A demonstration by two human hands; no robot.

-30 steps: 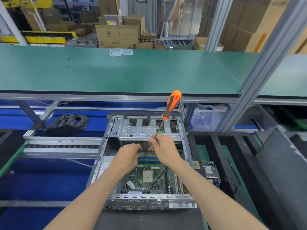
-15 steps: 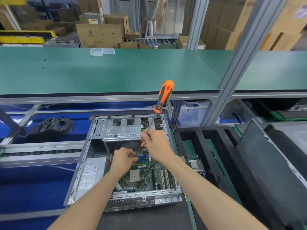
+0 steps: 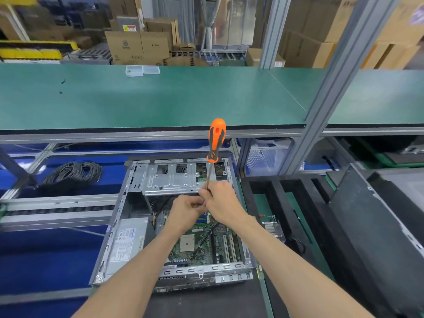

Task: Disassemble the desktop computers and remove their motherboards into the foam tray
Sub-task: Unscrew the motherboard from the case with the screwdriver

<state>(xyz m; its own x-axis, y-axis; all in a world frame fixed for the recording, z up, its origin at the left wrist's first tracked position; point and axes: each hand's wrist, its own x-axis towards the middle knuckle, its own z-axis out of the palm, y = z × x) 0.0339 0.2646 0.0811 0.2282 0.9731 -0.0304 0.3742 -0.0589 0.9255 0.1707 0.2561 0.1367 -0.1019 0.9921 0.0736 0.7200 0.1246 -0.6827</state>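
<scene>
Pinching the screwdriver (image 3: 215,143) shaft in my right hand (image 3: 221,204), left hand (image 3: 187,211) clenched on something unseen at the tip; motherboard (image 3: 204,244) just below: a dropped screw risks vanishing among its components.

Open computer case (image 3: 137,226) before me; motherboard (image 3: 202,246) in its right half, power supply (image 3: 127,239) in its left. Foam tray (image 3: 282,203) just right of the case. Cable coil (image 3: 73,173) behind and left. Worktop (image 3: 160,99) behind, above; two small boxes (image 3: 142,70) at its far edge.
</scene>
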